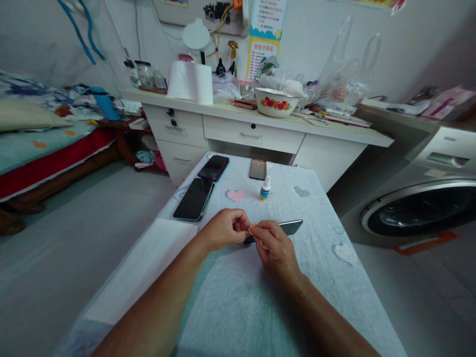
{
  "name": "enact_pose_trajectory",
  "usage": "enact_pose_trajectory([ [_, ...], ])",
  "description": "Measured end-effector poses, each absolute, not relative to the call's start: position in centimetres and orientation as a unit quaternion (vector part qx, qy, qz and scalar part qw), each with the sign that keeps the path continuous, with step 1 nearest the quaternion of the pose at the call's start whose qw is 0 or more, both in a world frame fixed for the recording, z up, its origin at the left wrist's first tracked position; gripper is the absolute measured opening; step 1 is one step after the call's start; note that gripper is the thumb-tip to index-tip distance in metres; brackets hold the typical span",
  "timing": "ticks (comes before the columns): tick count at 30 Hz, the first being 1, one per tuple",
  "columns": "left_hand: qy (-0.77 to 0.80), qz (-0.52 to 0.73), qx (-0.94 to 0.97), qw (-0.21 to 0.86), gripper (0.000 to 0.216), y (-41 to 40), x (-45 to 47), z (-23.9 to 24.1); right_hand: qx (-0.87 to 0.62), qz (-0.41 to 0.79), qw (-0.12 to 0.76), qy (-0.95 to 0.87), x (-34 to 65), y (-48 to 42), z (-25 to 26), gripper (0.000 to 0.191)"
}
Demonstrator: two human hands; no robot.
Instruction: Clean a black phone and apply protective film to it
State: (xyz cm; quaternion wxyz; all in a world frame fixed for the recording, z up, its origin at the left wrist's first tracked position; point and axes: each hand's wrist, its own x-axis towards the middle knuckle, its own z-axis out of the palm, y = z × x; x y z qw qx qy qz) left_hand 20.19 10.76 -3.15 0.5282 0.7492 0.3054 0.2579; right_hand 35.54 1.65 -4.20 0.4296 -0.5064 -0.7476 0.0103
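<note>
Right hand [277, 245] pinching tiny orange piece [253, 226], glossy grey phone [292, 227]

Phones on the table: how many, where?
4: near phone and far phone at the left of the table, third phone beyond the bottle, fourth phone behind the left hand and right hand, partly hidden.

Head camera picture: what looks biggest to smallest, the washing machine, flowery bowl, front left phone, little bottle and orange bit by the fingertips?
1. Washing machine, cut off by the edge
2. Flowery bowl and front left phone: too alike to rank; the phone is nearer
3. Little bottle
4. Orange bit, partly hidden
</note>
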Motion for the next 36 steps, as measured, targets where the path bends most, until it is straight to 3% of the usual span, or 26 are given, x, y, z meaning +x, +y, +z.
enact_pose_trajectory([
  [12, 0.324, 0.242, 0.751, 0.522, 0.008, 10.7, 20.1, -2.7, -0.587, -0.035, 0.419, -0.692, 36.9, 1.6, -3.6, 0.022],
  [36, 0.326, 0.244, 0.758, 0.509, 0.007, 10.6, 20.1, -2.6, -0.545, -0.019, 0.421, -0.725, 35.8, 1.8, -3.6, 0.024],
])
